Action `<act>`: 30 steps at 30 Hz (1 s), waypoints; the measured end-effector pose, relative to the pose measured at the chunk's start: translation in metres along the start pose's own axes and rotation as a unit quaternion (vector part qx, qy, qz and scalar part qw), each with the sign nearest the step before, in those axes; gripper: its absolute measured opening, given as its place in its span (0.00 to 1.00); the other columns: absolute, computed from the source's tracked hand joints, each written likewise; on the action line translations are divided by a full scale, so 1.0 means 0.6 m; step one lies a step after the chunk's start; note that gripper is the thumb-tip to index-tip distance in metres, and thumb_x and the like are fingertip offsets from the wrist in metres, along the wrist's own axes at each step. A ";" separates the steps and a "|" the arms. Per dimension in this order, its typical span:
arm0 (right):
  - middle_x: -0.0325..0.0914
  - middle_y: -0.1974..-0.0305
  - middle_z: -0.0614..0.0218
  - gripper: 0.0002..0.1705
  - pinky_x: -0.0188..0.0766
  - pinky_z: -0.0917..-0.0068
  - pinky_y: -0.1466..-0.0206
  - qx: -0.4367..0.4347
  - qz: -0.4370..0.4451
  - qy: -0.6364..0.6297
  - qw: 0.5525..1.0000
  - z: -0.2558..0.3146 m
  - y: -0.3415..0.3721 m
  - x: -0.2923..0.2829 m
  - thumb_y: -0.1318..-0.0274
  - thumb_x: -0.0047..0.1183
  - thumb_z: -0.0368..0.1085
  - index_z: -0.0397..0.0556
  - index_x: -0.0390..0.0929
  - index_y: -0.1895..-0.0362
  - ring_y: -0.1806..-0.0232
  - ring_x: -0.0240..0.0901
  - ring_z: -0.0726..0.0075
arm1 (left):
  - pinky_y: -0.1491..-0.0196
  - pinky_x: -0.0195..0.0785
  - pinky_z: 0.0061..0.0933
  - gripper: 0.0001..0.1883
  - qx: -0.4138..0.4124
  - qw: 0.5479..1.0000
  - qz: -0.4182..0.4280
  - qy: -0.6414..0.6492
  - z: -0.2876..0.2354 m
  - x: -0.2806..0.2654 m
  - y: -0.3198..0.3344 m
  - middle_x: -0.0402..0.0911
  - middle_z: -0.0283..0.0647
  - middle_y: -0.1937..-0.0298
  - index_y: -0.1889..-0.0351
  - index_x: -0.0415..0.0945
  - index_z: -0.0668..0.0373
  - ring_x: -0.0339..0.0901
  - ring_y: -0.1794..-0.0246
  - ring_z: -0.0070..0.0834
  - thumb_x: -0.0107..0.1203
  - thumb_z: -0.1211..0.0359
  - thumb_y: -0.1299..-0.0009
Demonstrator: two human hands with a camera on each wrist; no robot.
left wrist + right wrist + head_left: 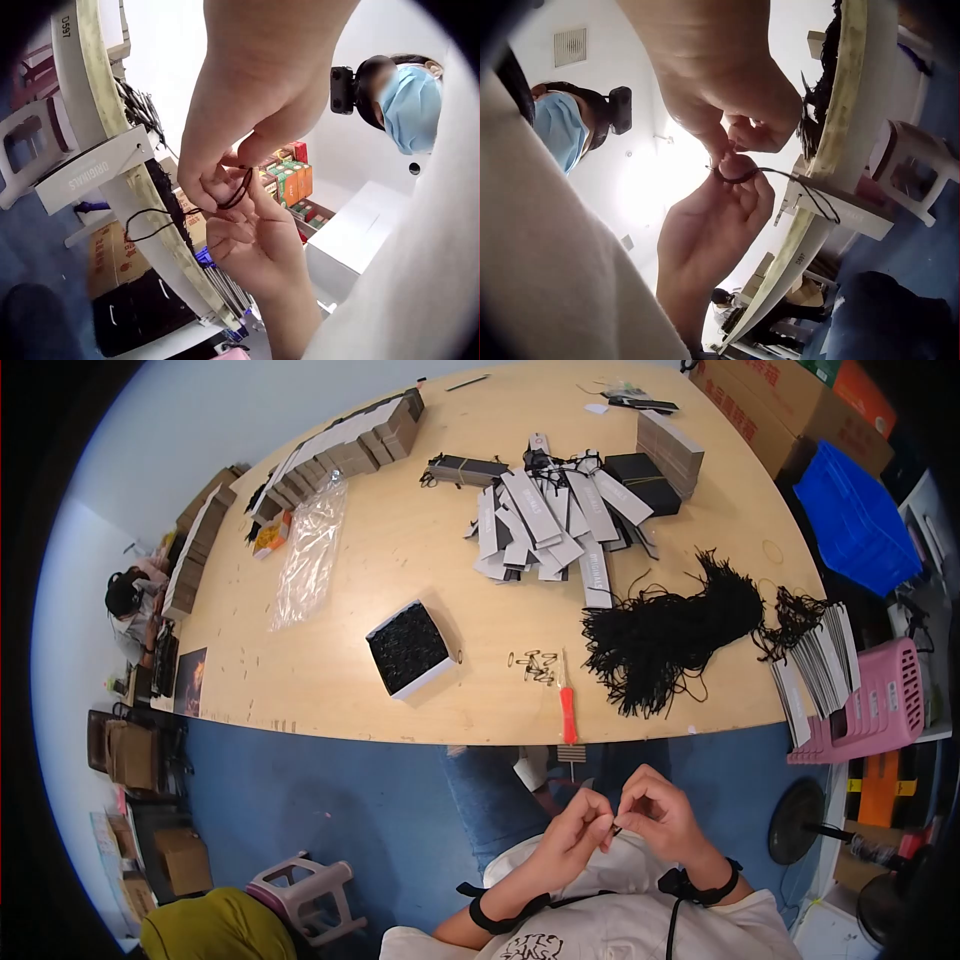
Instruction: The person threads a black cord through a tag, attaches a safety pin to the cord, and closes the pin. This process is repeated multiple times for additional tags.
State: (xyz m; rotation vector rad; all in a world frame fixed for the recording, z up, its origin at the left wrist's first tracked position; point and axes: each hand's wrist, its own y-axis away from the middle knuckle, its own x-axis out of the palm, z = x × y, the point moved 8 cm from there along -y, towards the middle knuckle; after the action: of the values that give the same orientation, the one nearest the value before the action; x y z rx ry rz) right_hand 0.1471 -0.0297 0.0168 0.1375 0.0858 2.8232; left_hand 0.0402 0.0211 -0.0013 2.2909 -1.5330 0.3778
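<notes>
Close to the person's lap, the left hand [572, 838] and the right hand [662, 818] meet at the fingertips. Between them they pinch a thin black cord [739, 180], which bends round a fingertip in the right wrist view. A loose loop of the cord trails out from the fingers toward the table side. A white tag [90, 171] printed ORIGINALS overlaps the table edge behind that loop. In the head view the hands cover most of the cord, with only a small dark bit showing.
On the table [400, 550], a red-handled tool [568, 715] lies beside several small loops [535, 665]. Left of them stands a white box [432, 682] of small black pieces. Black cords [670, 630] and piled tags [530, 505] lie beyond. A pink basket [895, 700] stands at right.
</notes>
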 end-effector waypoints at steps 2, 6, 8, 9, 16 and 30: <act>0.67 0.65 0.72 0.07 0.61 0.84 0.69 -0.006 -0.014 0.011 1.000 0.000 0.000 -0.009 0.46 0.62 0.29 0.45 0.75 0.67 0.69 0.64 0.84 | 0.58 0.67 0.21 0.10 -0.019 0.999 -0.039 -0.012 0.002 -0.013 0.000 0.73 0.35 0.62 0.49 0.63 0.63 0.71 0.64 0.17 0.48 0.70 0.24; 0.69 0.66 0.71 0.06 0.61 0.83 0.72 -0.008 -0.062 0.090 0.994 0.018 -0.003 -0.035 0.47 0.61 0.28 0.44 0.75 0.68 0.73 0.64 0.83 | 0.60 0.69 0.20 0.12 -0.045 0.989 -0.083 -0.111 -0.007 -0.029 -0.001 0.77 0.36 0.65 0.48 0.69 0.64 0.73 0.66 0.18 0.53 0.70 0.26; 0.69 0.67 0.71 0.06 0.61 0.83 0.72 -0.014 -0.070 0.124 0.990 0.029 -0.004 -0.042 0.47 0.61 0.27 0.43 0.75 0.69 0.73 0.64 0.82 | 0.63 0.72 0.23 0.08 -0.041 0.969 -0.093 -0.227 -0.004 -0.040 0.002 0.82 0.40 0.65 0.54 0.77 0.65 0.77 0.67 0.20 0.56 0.72 0.29; 0.69 0.67 0.70 0.05 0.61 0.83 0.72 -0.018 -0.077 0.159 0.984 0.033 -0.003 -0.045 0.47 0.61 0.27 0.43 0.76 0.69 0.73 0.64 0.82 | 0.63 0.72 0.23 0.08 -0.041 0.969 -0.092 -0.228 -0.001 -0.041 0.003 0.82 0.40 0.65 0.54 0.77 0.65 0.77 0.67 0.20 0.56 0.72 0.29; 0.72 0.67 0.68 0.06 0.65 0.78 0.72 -0.016 -0.061 0.245 0.967 0.010 -0.004 -0.034 0.49 0.60 0.27 0.44 0.76 0.67 0.74 0.67 0.74 | 0.61 0.71 0.22 0.09 -0.137 0.957 -0.130 0.221 0.061 -0.043 -0.002 0.82 0.38 0.63 0.55 0.81 0.66 0.76 0.64 0.19 0.57 0.72 0.29; 0.68 0.67 0.70 0.05 0.61 0.79 0.72 0.037 -0.007 0.175 0.984 -0.017 0.000 -0.033 0.44 0.57 0.29 0.43 0.74 0.64 0.75 0.62 0.77 | 0.69 0.71 0.21 0.09 0.088 0.923 -0.156 -0.340 -0.024 -0.020 -0.017 0.82 0.40 0.72 0.59 0.83 0.63 0.78 0.74 0.25 0.62 0.76 0.38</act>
State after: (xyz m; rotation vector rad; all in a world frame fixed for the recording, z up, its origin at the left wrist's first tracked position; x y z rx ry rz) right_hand 0.1647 -0.0360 0.0051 -0.3419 0.2681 2.7987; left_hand 0.0451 0.0409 0.0053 2.9404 -1.3922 -0.4355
